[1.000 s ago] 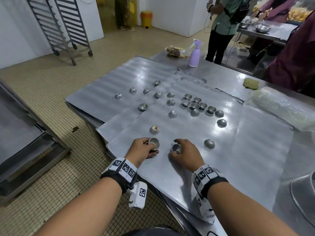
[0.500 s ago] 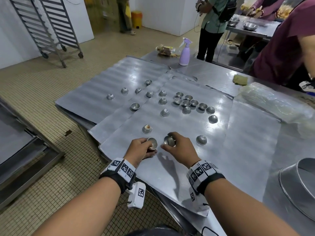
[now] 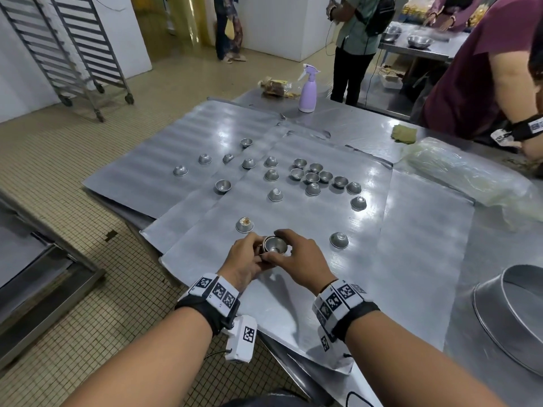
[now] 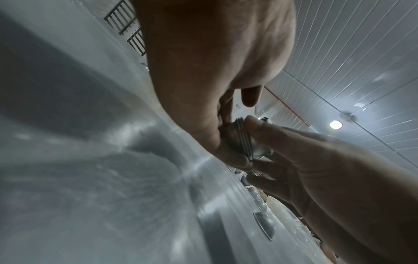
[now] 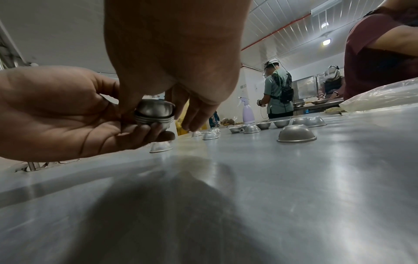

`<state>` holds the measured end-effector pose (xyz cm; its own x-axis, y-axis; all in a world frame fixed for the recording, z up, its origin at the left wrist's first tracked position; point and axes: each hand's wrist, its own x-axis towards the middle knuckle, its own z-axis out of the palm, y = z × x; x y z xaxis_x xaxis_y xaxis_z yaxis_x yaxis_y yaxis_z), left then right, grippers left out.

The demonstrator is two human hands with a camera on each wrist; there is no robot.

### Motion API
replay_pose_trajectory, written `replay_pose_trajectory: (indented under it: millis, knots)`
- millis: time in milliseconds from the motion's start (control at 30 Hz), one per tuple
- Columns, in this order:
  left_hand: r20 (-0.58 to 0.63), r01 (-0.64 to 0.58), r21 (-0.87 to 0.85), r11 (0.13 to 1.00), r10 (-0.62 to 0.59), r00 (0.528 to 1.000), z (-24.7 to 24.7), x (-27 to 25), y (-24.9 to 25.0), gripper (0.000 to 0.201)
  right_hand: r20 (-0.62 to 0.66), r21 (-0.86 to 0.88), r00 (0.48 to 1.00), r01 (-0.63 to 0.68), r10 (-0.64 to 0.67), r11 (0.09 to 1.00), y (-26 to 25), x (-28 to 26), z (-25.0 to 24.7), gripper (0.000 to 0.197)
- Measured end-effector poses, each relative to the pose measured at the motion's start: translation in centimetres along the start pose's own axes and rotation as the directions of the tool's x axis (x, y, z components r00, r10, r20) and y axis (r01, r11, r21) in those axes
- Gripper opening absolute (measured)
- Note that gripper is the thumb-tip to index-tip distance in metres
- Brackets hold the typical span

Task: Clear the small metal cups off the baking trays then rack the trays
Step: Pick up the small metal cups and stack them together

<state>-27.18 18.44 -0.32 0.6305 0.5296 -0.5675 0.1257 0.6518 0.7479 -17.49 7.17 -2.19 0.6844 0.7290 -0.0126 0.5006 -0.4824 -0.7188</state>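
Both my hands meet just above the near baking tray [image 3: 293, 292], holding a small stack of nested metal cups [image 3: 274, 245] between them. My left hand [image 3: 255, 255] cradles the stack [image 5: 155, 112] from below and behind with curled fingers. My right hand [image 3: 289, 249] pinches it from the other side, thumb and fingers on the rims [image 4: 243, 141]. Several more cups lie on the overlapping trays: one with brown residue [image 3: 244, 225] by my left hand, one upside down [image 3: 338, 240] to the right, and a cluster [image 3: 313, 177] farther back.
A purple spray bottle [image 3: 307, 89] stands at the table's far edge. A large round metal pan [image 3: 514, 315] sits at the right, with a plastic-wrapped bundle [image 3: 464, 174] behind it. A person in maroon [image 3: 476, 71] leans at the far right. Wheeled tray racks [image 3: 67, 48] stand at the back left.
My right hand lifted a cup off the tray and brought it left onto the cup in my left hand. Both hands now hold the cups together.
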Motion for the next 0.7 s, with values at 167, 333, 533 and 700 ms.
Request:
replay_pose_trajectory:
  millis: [167,333,533,700]
  knots:
    - [0.024,0.000,0.016,1.000,0.000,1.000,1.0,0.4,-0.4,0.022,-0.038,0.065,0.998,-0.039,0.042,0.997,1.1,-0.3,-0.2,0.078]
    - [0.065,-0.050,0.107,0.993,0.043,0.997,1.6,0.8,-1.1,0.017,-0.046,0.112,0.998,-0.045,0.050,0.993,1.6,-0.6,-0.3,0.065]
    - [0.066,-0.108,0.150,0.983,0.099,0.993,1.3,1.0,-1.3,0.018,-0.001,0.146,0.999,-0.050,0.051,0.988,1.7,-1.0,-1.6,0.078]
    - [0.046,-0.091,0.174,0.981,0.084,0.995,0.9,1.4,-1.2,0.011,-0.197,-0.088,0.968,-0.178,0.158,0.980,4.6,0.3,-4.7,0.045]
